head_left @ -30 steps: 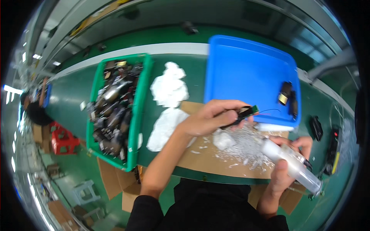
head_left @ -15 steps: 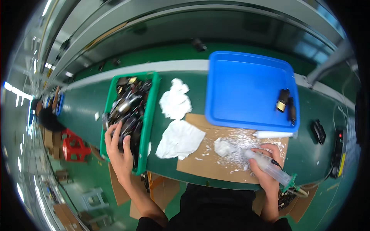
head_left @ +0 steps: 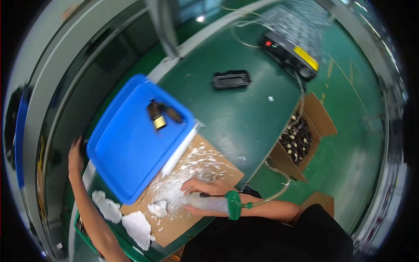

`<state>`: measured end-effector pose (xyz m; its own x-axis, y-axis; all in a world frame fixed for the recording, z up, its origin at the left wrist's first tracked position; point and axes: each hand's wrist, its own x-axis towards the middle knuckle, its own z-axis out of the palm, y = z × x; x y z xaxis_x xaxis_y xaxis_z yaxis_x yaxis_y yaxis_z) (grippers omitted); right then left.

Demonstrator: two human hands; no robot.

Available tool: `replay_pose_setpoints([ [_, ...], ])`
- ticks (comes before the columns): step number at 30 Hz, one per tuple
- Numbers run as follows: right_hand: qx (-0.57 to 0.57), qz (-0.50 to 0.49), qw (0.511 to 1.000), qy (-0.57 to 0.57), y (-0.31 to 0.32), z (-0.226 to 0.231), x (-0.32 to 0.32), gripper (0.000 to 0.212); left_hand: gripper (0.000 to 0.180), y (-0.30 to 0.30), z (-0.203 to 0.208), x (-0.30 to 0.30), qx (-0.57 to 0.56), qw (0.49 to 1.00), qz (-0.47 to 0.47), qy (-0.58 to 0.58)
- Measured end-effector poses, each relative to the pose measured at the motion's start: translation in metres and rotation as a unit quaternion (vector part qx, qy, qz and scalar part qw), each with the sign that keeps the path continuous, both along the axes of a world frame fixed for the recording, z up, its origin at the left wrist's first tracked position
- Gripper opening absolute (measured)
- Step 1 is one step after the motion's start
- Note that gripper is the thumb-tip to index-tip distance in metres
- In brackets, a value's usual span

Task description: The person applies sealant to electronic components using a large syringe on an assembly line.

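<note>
My right hand (head_left: 203, 190) is wrapped round a translucent dispensing syringe (head_left: 211, 203) with a green end cap and a pale hose. Its tip is over a sheet of cardboard (head_left: 235, 177) smeared with white paste. Beside the tip lies a white paste-covered lump (head_left: 158, 208). My left hand (head_left: 76, 159) reaches past the far edge of the table, left of the blue tray (head_left: 126, 150). Blur hides its fingers; a small dark object is right beside them, and whether it is held I cannot make out. Two dark parts (head_left: 157, 115) lie inside the tray.
Crumpled white wipes (head_left: 137, 229) lie near the green bin (head_left: 131, 252), partly behind my left forearm. Across the table are a black tray-like piece (head_left: 231, 80) and a black box-shaped device (head_left: 290, 56). On the floor, a carton (head_left: 321, 113) holds many dark parts.
My view has swung to the right. My left hand has left the dark parts in the green bin and stretched out beyond the table edge. My right hand still holds the syringe over the cardboard.
</note>
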<state>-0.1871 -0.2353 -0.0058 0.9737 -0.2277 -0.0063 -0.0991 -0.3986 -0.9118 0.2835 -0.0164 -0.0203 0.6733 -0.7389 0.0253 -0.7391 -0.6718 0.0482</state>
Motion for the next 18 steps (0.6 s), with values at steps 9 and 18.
replay_pose_setpoints([
  [9,0.133,0.037,0.990,-0.001,0.006,0.002,0.013,0.033,0.053,0.112,-0.009,0.042,-0.277,0.928,0.243,0.055],
  [18,0.101,-0.138,0.982,-0.082,-0.019,0.011,0.039,0.036,0.077,-0.015,0.044,-0.217,-0.662,0.376,-0.024,0.648],
])
